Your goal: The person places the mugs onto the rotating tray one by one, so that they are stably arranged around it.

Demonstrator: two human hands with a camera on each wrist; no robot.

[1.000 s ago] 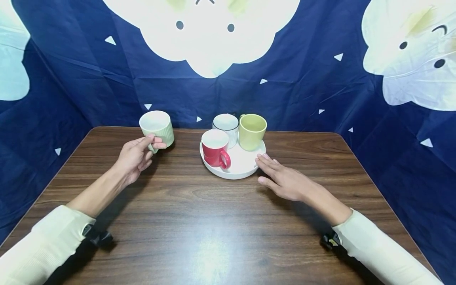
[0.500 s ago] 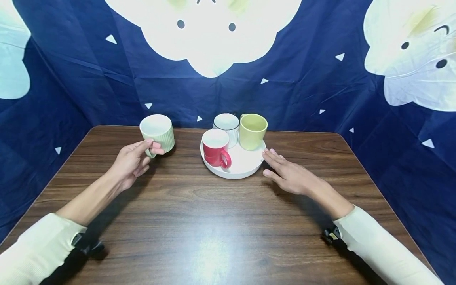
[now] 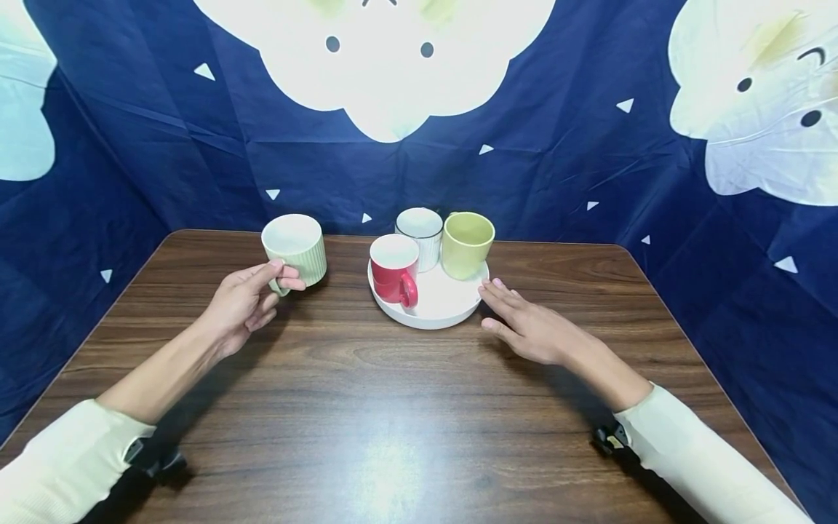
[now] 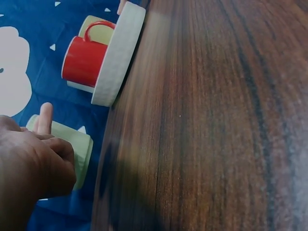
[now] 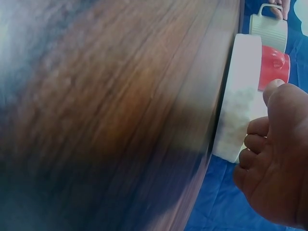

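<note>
My left hand [image 3: 245,302] pinches the handle of a pale green ribbed mug [image 3: 308,263] at the table's far left. The mug is upright; in the left wrist view a narrow gap shows between its base and the table. A round white tray [image 3: 452,313] stands at the far middle, bearing a red mug [image 3: 390,280], a white ribbed mug with a dark rim [image 3: 428,251] and a yellow-green mug [image 3: 466,251]. With fingers straight, my right hand [image 3: 537,327] is at the tray's right edge, its fingertips seemingly touching the rim.
The brown wood-grain table [image 3: 366,407] has its far edge close behind the mugs. A dark blue curtain [image 3: 556,167] with white cloud shapes hangs behind and on both sides. Small black devices are strapped at both wrists.
The pale green mug has come down and slightly right in my left hand. My right hand shifted right, then slightly back. The mugs on the tray have turned slightly, the red one's handle swinging left.
</note>
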